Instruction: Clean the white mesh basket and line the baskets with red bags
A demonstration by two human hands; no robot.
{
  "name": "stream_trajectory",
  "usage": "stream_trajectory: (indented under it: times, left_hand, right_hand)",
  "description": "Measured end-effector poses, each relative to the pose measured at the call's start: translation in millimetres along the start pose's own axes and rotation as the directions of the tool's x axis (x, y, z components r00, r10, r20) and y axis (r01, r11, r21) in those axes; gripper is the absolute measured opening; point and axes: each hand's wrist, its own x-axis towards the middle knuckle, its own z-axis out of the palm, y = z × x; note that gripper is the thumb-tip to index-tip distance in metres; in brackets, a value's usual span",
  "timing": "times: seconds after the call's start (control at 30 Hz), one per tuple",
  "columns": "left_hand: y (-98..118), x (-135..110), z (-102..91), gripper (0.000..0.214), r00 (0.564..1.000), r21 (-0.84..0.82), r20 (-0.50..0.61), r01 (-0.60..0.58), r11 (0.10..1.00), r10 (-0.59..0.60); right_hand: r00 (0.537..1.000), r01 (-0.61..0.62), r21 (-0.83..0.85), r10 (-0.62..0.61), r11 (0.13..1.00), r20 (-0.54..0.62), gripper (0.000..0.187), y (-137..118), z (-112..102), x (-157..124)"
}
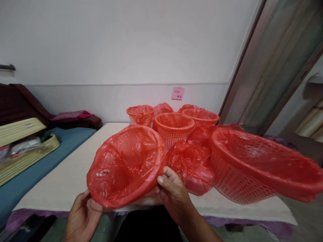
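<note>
I hold a red basket lined with a red plastic bag (126, 164), tilted with its mouth towards me, just above the near edge of the table (65, 178). My left hand (82, 215) grips the bag at the lower left of the rim. My right hand (171, 190) grips the rim at the lower right, thumb on the plastic. Both hands are closed on it.
On the table stand a large bag-lined red basket (252, 168) at right, a crumpled red bag (191, 164), and several small red baskets (173, 129) at the back. A woven case (27, 151) lies on a blue surface at left. A door frame rises at right.
</note>
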Motion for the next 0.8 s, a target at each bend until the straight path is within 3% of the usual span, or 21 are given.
stream_trajectory:
  times: [0.3,0.5,0.8]
  left_hand:
    - [3,0,0.7,0.041,0.999,0.0,-0.034,0.018,1.0,-0.018]
    - [3,-6,9.4,0.041,0.998,0.0,-0.055,0.021,1.0,-0.021]
    - [1,0,-6.2,0.04,1.0,0.034,0.006,-0.004,0.999,0.004]
  right_hand:
    - [0.99,-0.087,0.078,0.078,0.993,0.118,0.02,3,-8,-4]
    - [0.991,-0.115,0.065,0.111,0.991,0.073,0.02,-4,-8,-1]
    - [0.999,-0.046,0.073,0.047,0.996,-0.014,0.028,-15,-7,21]
